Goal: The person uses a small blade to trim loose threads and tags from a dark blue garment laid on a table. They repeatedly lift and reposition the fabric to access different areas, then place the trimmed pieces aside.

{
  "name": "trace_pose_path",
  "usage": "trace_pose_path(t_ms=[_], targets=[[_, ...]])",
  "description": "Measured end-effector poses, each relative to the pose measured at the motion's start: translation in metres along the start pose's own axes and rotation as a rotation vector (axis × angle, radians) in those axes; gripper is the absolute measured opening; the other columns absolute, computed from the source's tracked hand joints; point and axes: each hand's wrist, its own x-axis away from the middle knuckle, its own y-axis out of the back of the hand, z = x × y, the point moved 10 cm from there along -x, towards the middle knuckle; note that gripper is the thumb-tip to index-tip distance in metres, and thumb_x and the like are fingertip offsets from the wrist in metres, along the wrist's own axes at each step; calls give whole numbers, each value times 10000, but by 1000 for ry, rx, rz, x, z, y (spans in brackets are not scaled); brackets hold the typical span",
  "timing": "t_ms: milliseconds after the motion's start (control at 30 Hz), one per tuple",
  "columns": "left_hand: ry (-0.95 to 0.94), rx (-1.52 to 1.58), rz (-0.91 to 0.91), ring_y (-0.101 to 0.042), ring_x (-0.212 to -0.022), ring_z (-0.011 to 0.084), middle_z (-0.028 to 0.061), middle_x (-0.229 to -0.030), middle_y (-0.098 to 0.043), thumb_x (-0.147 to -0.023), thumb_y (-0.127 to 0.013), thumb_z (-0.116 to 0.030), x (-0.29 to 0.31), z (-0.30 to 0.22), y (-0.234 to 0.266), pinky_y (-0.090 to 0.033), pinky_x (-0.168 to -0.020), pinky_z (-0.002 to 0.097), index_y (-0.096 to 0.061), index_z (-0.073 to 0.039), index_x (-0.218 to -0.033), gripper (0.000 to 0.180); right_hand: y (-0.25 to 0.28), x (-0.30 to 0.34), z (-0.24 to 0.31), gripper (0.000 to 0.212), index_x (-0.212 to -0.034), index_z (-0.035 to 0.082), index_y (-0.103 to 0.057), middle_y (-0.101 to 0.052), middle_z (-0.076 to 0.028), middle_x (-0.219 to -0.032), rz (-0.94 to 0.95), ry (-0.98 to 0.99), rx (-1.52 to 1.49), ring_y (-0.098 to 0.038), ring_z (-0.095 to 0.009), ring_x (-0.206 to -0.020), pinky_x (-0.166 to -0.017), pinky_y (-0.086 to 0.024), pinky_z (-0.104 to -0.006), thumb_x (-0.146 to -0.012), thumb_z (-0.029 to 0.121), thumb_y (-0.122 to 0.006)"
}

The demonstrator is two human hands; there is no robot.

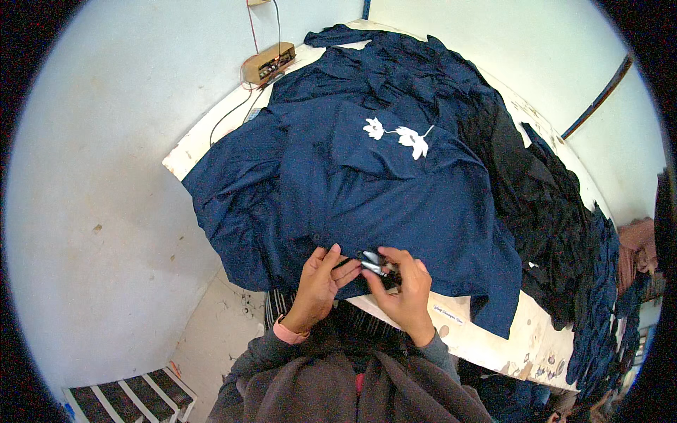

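Note:
A navy blue garment [395, 204] with a white flower design [412, 141] lies spread and creased over the table, its near edge hanging down. My left hand [319, 285] is at this near edge, thumb and fingers closed on the cloth. Right beside it, my right hand [407, 287] grips a small shiny black-and-silver tool [372, 262] between thumb and fingers. The tool's tip is close to my left fingertips; its exact kind is partly hidden by my fingers.
Piled navy clothes [409, 70] cover the table's far part, and black clothes [543, 233] its right side. A brown box with wires [269, 63] stands at the back left by the wall. The pale tabletop [493, 345] shows at the near right. A black-and-white slatted object [134, 398] is at lower left.

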Motion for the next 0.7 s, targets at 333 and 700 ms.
trace_pose_path(t_ms=[333,700], targets=[[-230,-39,-36,-702,-924,244,41,-1007,-591,-1039,-560,-271,-3,-51,24,-570,-899,443,-501,-137,-1074,150,-1,15,-29,303,-904,145,-714,-631,15,-842,38,-12,338,-576,-185,-671,-574,-366,-325,-608,90,-757],[-23,-285,33,-685,-1029,254,109,-1037,-644,-1023,-604,-246,0,25,2,-548,-989,442,-460,-57,-1165,276,17,37,-30,332,-1008,128,-703,-676,-13,-876,-17,-133,-26,-637,-183,-718,-617,-396,-328,-696,150,-814]])
